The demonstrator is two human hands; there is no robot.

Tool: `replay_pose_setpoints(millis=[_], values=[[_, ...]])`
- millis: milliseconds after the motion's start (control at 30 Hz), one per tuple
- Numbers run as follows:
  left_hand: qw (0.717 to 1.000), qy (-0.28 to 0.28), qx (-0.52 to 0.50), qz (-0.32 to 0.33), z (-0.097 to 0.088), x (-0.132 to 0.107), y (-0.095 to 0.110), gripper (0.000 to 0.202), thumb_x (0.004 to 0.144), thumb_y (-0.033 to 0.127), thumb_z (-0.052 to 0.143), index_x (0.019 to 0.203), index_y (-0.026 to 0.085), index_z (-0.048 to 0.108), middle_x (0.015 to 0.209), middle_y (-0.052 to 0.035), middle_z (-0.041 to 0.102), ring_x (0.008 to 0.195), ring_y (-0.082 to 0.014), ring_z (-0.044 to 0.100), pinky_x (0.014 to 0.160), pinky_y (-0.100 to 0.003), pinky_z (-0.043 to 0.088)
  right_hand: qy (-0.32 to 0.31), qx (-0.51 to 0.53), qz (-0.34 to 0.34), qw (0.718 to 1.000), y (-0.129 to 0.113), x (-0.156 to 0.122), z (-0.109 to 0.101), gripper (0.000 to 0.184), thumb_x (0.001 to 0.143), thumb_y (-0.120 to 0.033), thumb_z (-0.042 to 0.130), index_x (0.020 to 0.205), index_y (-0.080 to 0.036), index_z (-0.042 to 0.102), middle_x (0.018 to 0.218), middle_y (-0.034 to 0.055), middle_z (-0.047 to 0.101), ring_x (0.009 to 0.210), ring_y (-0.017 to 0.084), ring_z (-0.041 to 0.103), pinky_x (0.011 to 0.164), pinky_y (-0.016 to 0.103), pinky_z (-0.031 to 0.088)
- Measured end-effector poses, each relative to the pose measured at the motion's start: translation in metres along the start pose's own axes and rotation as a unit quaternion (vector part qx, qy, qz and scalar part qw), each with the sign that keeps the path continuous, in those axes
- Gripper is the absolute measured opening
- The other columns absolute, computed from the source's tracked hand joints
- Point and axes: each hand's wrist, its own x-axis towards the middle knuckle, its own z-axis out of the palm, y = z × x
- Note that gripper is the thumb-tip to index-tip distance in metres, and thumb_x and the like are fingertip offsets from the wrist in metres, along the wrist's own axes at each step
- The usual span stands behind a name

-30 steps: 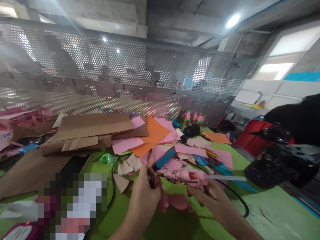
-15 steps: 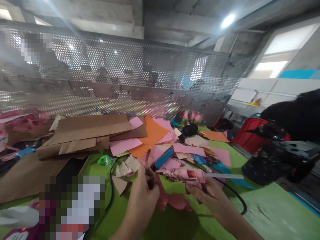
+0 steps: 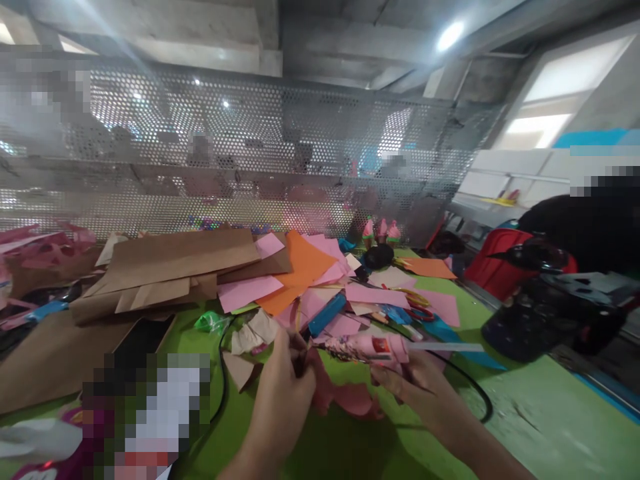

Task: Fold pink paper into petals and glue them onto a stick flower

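My right hand point(image 3: 425, 390) grips a pink hot glue gun point(image 3: 363, 348) by its handle. A translucent glue stick point(image 3: 450, 347) juts out of the gun's back end toward the right. The gun lies nearly level, its nozzle pointing left at the fingertips of my left hand point(image 3: 285, 393). Those fingers are closed in a pinch on a curled, wavy-edged pink paper piece point(image 3: 353, 399), which hangs below the gun over the green table point(image 3: 320, 453). The pinched end, close to the nozzle, is hidden by my fingers.
Brown paper sheets point(image 3: 170, 257), orange paper point(image 3: 300, 267) and pink sheets cover the table's back. A blue cutter point(image 3: 327, 313) and red-handled scissors point(image 3: 420, 315) lie among them. A black cable point(image 3: 475, 390) curves at right. Perforated metal screen point(image 3: 225, 147) stands behind. A dark-clothed person point(image 3: 590, 220) is at far right.
Both hands, the glue gun and the pink paper keep nearly the same pose. The whole view has shifted slightly.
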Motion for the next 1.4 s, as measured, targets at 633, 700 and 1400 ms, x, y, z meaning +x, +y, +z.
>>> replay_pose_setpoints(millis=[633,700,1400], values=[[1.000,0.011,0.021,0.021,-0.0036,0.0029,0.0016,0.021,0.077,0.018,0.053,0.091,0.025,0.040,0.065,0.0090,0.056,0.043,-0.0098,0.057,0.041,-0.017,0.042,0.002,-0.006,0.006,1.000,0.0039,-0.0018,0.0018,0.035,0.087,-0.053,0.060,0.078,-0.019,0.061,0.067,-0.0023,0.047,0.063,0.015,0.042,0.055,0.025,0.036],[1.000,0.012,0.006,0.012,-0.0039,0.0037,0.0028,0.022,0.076,0.019,0.055,0.090,0.025,0.040,0.064,0.0092,0.058,0.041,-0.0094,0.056,0.040,-0.017,0.041,0.005,-0.007,0.004,1.000,0.0036,-0.0014,0.0020,0.034,0.086,-0.052,0.062,0.075,-0.019,0.059,0.066,-0.0027,0.047,0.062,0.015,0.041,0.055,0.025,0.035],[1.000,0.005,0.019,0.013,-0.0016,0.0006,0.0026,0.023,0.075,0.017,0.053,0.089,0.025,0.038,0.059,0.0103,0.056,0.040,-0.0118,0.059,0.038,-0.019,0.045,0.009,-0.046,0.005,0.999,0.0063,-0.0023,0.0028,0.042,0.089,-0.056,0.054,0.069,-0.020,0.047,0.065,-0.0032,0.037,0.062,0.014,0.035,0.053,0.025,0.030]])
